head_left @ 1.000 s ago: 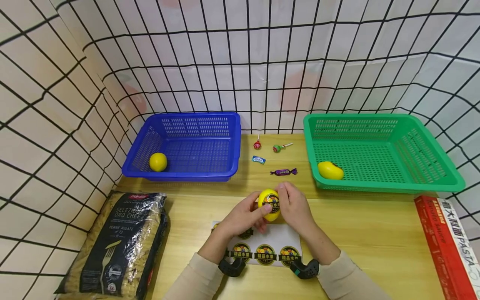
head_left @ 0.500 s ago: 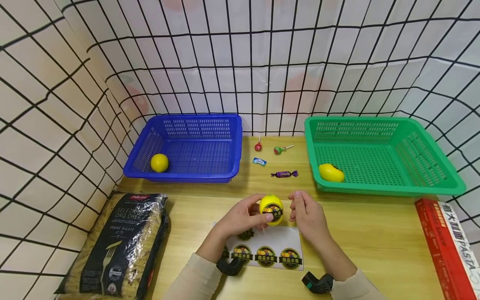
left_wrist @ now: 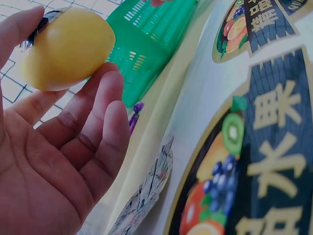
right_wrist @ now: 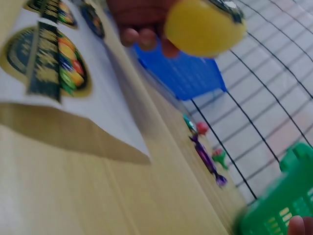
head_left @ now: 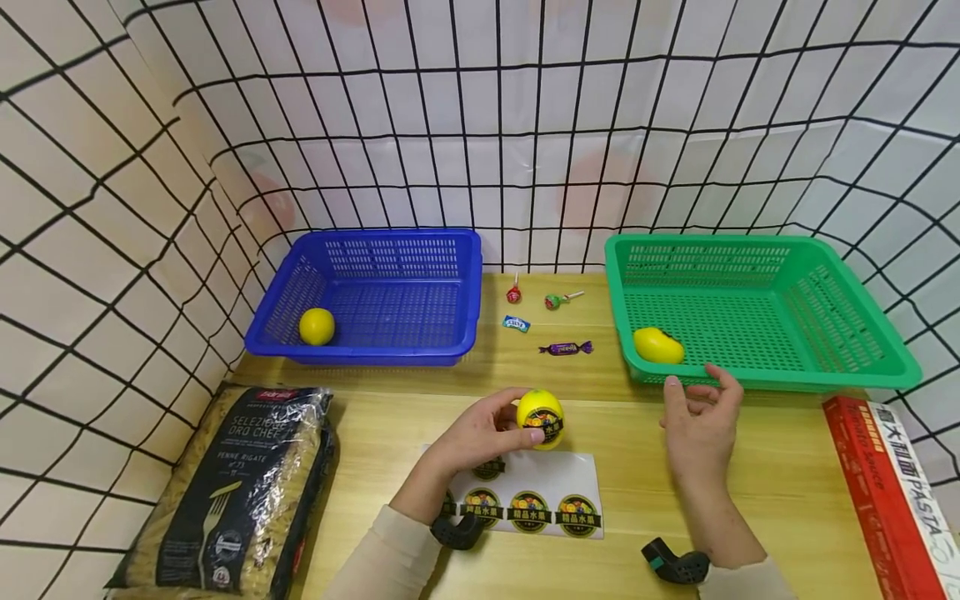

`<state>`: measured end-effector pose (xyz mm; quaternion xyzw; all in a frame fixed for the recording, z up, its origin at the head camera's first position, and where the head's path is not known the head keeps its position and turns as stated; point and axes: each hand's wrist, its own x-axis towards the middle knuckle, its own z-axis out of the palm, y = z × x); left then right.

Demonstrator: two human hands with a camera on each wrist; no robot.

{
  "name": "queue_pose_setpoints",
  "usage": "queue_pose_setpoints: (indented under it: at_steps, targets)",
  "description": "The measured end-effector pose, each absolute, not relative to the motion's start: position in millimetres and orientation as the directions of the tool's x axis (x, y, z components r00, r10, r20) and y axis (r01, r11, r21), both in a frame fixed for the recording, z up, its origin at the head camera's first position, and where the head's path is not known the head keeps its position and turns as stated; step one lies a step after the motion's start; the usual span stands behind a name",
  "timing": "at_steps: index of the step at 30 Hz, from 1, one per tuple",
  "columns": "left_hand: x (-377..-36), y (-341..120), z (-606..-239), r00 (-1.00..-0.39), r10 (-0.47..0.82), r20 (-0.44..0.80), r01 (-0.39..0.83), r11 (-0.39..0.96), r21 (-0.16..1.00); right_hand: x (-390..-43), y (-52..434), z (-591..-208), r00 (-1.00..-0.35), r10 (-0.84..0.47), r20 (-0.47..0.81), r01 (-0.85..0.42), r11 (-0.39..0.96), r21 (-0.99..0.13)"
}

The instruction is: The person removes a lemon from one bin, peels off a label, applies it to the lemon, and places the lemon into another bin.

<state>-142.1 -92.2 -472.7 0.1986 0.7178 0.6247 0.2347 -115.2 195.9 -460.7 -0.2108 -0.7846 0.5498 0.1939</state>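
Observation:
My left hand (head_left: 480,433) holds a yellow lemon (head_left: 541,418) between thumb and fingers, above the sticker sheet. A round black-and-gold fruit label (head_left: 545,425) sits on the lemon's near side. Beneath lies the white sheet of stickers (head_left: 525,471), with several labels on it. My right hand (head_left: 701,425) is off to the right, its fingers loosely bent and holding nothing, near the front rim of the green basket (head_left: 750,379). Inside that basket, a yellow mango (head_left: 658,345) rests in the near left corner. In the left wrist view, the lemon (left_wrist: 73,49) shows between thumb and fingers.
A blue basket (head_left: 375,354) with a yellow lemon-like fruit (head_left: 317,327) stands at the back left. Between the baskets lie two lollipops, a small blue packet (head_left: 516,323) and a purple candy (head_left: 566,348). A pasta bag (head_left: 232,492) flanks the left side, a red box (head_left: 885,492) the right.
My right hand has let go of the lemon and moved right, toward the green basket. The left hand keeps hold of the lemon, whose label now faces the head camera more fully.

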Motion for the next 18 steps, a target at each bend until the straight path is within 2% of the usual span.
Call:
queue_pose_setpoints:
  at_steps: [11,18]
  targets:
    - [-143,-91,-471,-0.814,0.566,-0.130,-0.069,0.128,0.989,-128,235,-462,-0.735,0.678,-0.002,0.182,0.194,-0.964]
    - [-143,-91,-471,-0.814,0.566,-0.133,-0.069,0.132,0.989,-135,251,-464,-0.711,0.702,-0.023,0.243,0.215,-0.946]
